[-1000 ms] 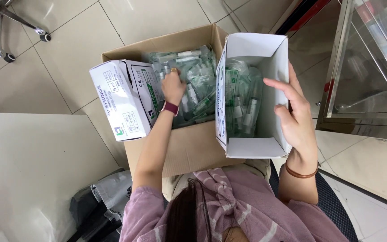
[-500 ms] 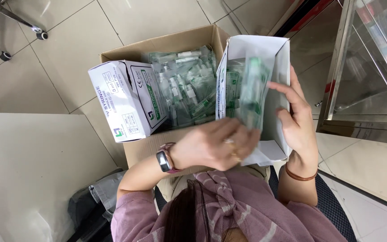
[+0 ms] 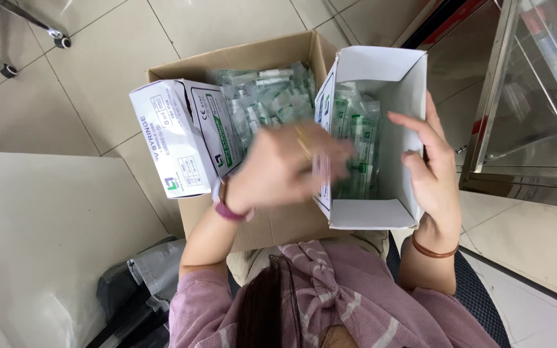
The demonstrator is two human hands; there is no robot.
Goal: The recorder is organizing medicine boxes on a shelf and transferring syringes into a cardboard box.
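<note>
An open white box [image 3: 400, 122], right of centre in the frame, is seen partly filled with upright wrapped syringe packets [image 3: 356, 151]. It is steadied by the right hand [image 3: 434, 183], fingers spread flat against its outer wall. The left hand [image 3: 285, 169], blurred at the box's near wall, cannot be judged clenched or released. The filling step is judged in hand. More loose packets [image 3: 269, 100] lie in the brown carton [image 3: 240, 61] at upper centre; a closed white box [image 3: 178, 138] stands at its left.
</note>
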